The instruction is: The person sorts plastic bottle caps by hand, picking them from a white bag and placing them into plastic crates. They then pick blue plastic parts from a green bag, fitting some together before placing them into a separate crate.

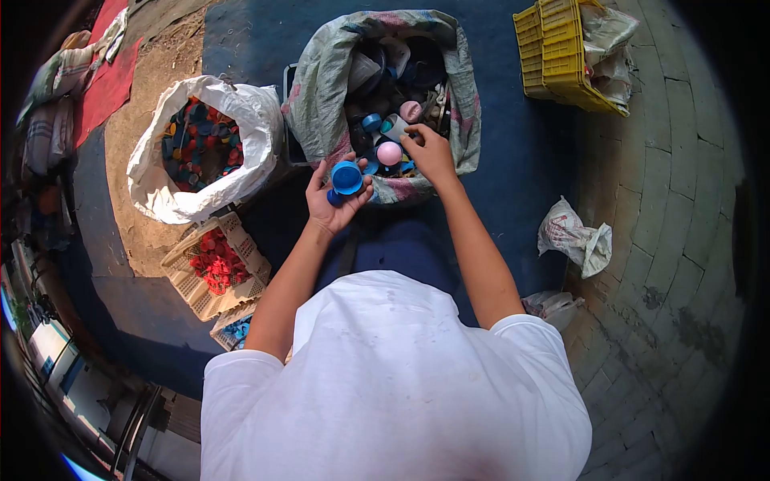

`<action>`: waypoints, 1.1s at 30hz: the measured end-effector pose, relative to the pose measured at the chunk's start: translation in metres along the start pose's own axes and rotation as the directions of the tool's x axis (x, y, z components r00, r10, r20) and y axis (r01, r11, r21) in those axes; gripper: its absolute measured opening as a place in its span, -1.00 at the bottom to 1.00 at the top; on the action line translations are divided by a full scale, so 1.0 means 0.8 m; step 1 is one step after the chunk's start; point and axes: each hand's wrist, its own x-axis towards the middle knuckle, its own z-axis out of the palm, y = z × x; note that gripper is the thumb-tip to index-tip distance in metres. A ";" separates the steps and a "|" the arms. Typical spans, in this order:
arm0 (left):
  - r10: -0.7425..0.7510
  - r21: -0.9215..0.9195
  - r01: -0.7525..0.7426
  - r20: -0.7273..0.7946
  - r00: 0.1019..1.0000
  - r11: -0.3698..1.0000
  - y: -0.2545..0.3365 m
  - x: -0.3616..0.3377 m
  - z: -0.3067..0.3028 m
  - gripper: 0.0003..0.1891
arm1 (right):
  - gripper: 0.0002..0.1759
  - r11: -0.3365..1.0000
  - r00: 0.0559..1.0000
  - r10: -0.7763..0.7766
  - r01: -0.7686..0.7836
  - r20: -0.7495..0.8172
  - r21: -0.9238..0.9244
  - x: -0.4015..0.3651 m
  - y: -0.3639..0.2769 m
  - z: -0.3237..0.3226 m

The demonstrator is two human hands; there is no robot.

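Note:
My left hand (329, 210) is palm up at the near rim of the woven sack (313, 104), its fingers curled round a large blue plastic cap (346, 178). A smaller dark blue cap (334, 197) lies in the same palm. My right hand (434, 157) reaches over the sack's mouth, thumb and fingers closed at the edge of a small white plastic cup (395, 127). Just below those fingers is a round pink cap (390, 153). Deeper in the sack lie another pink cap (411, 111), a blue cap (371, 123) and mixed dark plastic pieces.
To the left stands a white sack (261, 112) of mixed coloured caps. Nearer me is a beige crate (186, 268) with red caps (216, 260). Yellow crates (553, 52) stand at the upper right, and a tied white bag (573, 236) lies on the right.

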 end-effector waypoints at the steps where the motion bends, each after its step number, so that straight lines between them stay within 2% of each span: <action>1: 0.015 -0.012 -0.015 -0.001 1.000 1.000 0.001 -0.005 -0.005 -0.40 | -0.60 0.994 0.998 0.003 0.004 0.059 -0.108 0.015 0.018 0.012; 4: 0.059 -0.041 -0.060 -0.004 0.998 0.997 0.001 -0.015 -0.011 -0.41 | -0.47 0.949 0.983 0.005 0.054 0.186 -0.312 0.050 0.051 0.062; 7: 0.094 -0.057 -0.095 -0.021 0.995 0.994 -0.002 -0.020 -0.012 -0.41 | -0.34 0.829 0.972 -0.156 0.226 0.175 -0.512 0.069 0.059 0.094; 8: 0.102 -0.056 -0.103 -0.022 0.995 0.993 -0.004 -0.021 -0.012 -0.41 | -0.28 0.819 0.968 -0.114 0.219 0.223 -0.530 0.077 0.060 0.099; 11: 0.112 -0.067 -0.113 -0.026 0.993 0.991 -0.009 -0.024 -0.015 -0.42 | -0.28 0.779 0.968 -0.131 0.235 0.215 -0.581 0.086 0.047 0.112; 15: 0.108 -0.068 -0.109 -0.023 0.994 0.992 -0.015 -0.022 -0.019 -0.43 | -0.44 0.732 0.959 -0.105 0.255 0.265 -0.632 0.098 0.040 0.109; 16: 0.111 -0.073 -0.113 -0.024 0.993 0.991 -0.017 -0.020 -0.018 -0.43 | -0.56 0.726 0.960 -0.139 0.265 0.241 -0.635 0.098 0.042 0.108; 20: 0.121 -0.106 -0.125 -0.039 0.992 0.987 -0.020 -0.010 -0.015 -0.43 | -0.65 0.687 0.941 -0.267 0.338 0.209 -0.644 0.097 0.064 0.106; 23: 0.112 -0.107 -0.112 -0.003 0.994 0.988 -0.023 -0.002 -0.016 -0.44 | -0.67 0.717 0.934 -0.281 0.358 0.222 -0.598 0.091 0.068 0.094; 26: 0.120 -0.128 -0.122 -0.025 0.992 0.984 -0.029 0.005 -0.012 -0.45 | -0.68 0.842 0.936 -0.293 0.350 0.198 -0.411 0.078 0.072 0.075; 30: 0.152 -0.074 -0.158 -0.082 0.985 0.985 -0.036 0.014 0.008 -0.48 | -0.68 0.887 0.905 -0.425 0.415 -0.006 -0.204 0.066 0.096 0.059; 33: 0.160 -0.045 -0.164 -0.077 0.984 0.985 -0.038 0.025 0.016 -0.50 | -0.69 0.953 0.953 -0.302 0.303 -0.031 0.027 0.034 0.053 0.025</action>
